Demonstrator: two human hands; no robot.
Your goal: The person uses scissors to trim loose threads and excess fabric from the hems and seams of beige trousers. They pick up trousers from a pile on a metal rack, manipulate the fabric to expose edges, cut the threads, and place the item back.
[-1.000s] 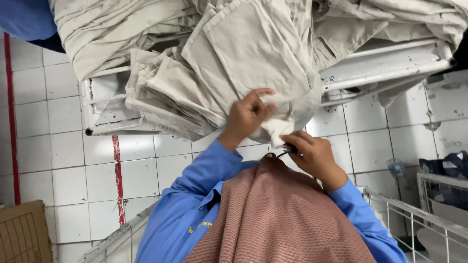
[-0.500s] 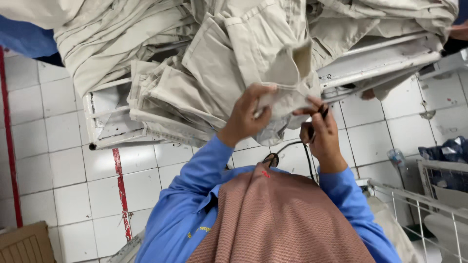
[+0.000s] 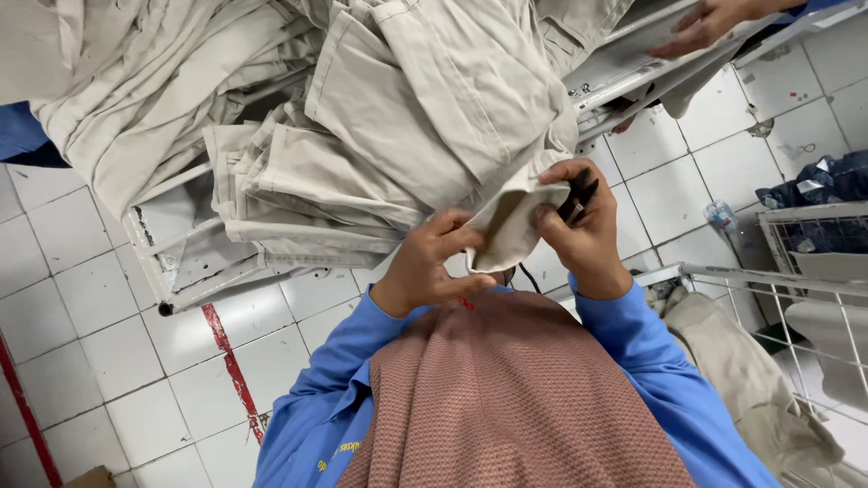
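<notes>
The person's left hand (image 3: 432, 262) pinches the lower edge of a pale beige pocket lining (image 3: 508, 230), thumb and fingers closed on the cloth. The right hand (image 3: 579, 226) grips the upper side of the same lining, fingers curled shut around it together with a small dark tool (image 3: 580, 199) whose kind cannot be told. The lining is pulled out from a beige garment (image 3: 434, 108) that hangs off the front edge of a white metal table (image 3: 181, 253). More beige garments (image 3: 136, 99) are heaped over the table toward its left end, covering most of the top; only the bare frame and one corner show beneath them. Both sleeves are blue, and a reddish-brown knitted covering (image 3: 506, 398) fills the foreground.

At the table's far right edge, another person's hand (image 3: 701, 27) rests on the surface. To the right stands a white wire rack (image 3: 796, 289) with cloth draped below it. The white tiled floor (image 3: 81, 316) lies open to the left, crossed by a red painted line (image 3: 231, 361). No labels are legible.
</notes>
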